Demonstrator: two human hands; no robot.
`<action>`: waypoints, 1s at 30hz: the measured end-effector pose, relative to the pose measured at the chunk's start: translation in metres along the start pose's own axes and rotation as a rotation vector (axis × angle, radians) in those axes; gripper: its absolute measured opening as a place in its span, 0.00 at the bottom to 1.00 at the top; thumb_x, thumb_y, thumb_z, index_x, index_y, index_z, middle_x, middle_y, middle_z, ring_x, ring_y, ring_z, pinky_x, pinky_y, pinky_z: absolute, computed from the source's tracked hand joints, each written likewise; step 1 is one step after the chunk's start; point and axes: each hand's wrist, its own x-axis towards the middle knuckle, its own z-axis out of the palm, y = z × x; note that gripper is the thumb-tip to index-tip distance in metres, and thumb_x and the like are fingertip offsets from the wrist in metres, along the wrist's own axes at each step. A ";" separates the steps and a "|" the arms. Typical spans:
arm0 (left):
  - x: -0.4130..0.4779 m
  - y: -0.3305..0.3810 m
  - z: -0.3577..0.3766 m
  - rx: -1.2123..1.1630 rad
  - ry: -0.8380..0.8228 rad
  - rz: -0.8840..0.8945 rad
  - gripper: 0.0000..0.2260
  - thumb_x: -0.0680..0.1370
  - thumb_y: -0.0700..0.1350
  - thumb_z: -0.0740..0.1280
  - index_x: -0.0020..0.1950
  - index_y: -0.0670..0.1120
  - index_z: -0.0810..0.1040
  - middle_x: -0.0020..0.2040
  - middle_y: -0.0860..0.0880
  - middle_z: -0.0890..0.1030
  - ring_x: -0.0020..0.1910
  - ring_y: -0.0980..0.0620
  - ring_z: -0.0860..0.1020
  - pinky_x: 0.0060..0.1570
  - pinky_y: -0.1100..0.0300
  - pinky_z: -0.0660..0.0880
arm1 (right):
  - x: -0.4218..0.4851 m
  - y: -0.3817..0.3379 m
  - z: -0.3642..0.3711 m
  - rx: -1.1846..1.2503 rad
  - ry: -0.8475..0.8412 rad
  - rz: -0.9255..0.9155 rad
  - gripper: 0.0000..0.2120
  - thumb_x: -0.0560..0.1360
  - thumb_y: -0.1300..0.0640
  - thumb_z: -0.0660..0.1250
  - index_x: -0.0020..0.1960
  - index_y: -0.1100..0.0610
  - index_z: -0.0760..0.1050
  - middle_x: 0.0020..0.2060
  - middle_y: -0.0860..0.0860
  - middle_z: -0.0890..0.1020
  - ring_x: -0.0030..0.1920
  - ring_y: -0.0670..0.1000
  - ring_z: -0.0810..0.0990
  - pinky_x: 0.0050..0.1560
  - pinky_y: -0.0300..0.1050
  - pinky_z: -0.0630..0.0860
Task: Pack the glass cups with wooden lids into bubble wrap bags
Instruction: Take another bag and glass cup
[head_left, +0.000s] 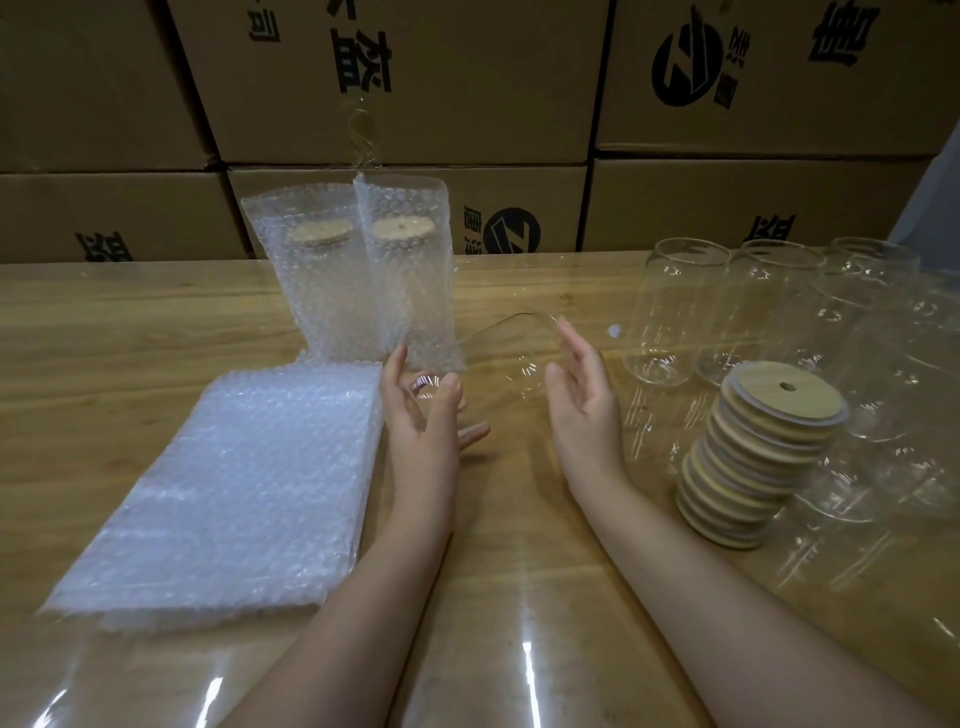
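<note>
A clear glass cup (498, 358) lies tilted between my hands above the wooden table (130, 332). My left hand (423, 421) curls thumb and fingers round its base end. My right hand (582, 400) has straight fingers laid flat against the cup's other side, near the rim. A flat stack of empty bubble wrap bags (228, 488) lies to the left of my left hand. Two packed bubble wrap bags (363, 280), each with a lidded cup inside, stand upright behind it. A leaning stack of wooden lids (758, 452) stands to the right of my right arm.
Several empty glass cups (727, 306) stand at the right, behind and beside the lid stack. Stacked cardboard boxes (415, 78) form a wall along the table's far edge. A shiny clear film covers the tabletop.
</note>
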 end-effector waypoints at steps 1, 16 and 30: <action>0.000 0.000 0.000 0.018 0.003 -0.003 0.26 0.71 0.55 0.65 0.68 0.64 0.62 0.58 0.57 0.70 0.56 0.46 0.79 0.39 0.58 0.80 | 0.000 0.000 0.000 -0.001 0.000 0.004 0.19 0.80 0.64 0.59 0.65 0.45 0.68 0.66 0.42 0.72 0.69 0.38 0.67 0.68 0.36 0.64; 0.009 0.001 -0.004 -0.002 0.062 -0.119 0.19 0.64 0.62 0.62 0.54 0.63 0.72 0.53 0.47 0.78 0.37 0.49 0.84 0.26 0.61 0.76 | 0.005 -0.004 0.002 0.092 -0.007 0.269 0.32 0.69 0.33 0.59 0.66 0.50 0.74 0.57 0.37 0.78 0.64 0.43 0.75 0.70 0.51 0.68; 0.008 -0.003 -0.004 -0.080 0.092 -0.093 0.28 0.68 0.62 0.63 0.65 0.55 0.67 0.60 0.47 0.74 0.43 0.50 0.85 0.32 0.60 0.78 | 0.003 -0.003 0.001 0.134 0.055 0.217 0.07 0.80 0.57 0.60 0.51 0.58 0.75 0.57 0.45 0.78 0.60 0.44 0.77 0.69 0.52 0.69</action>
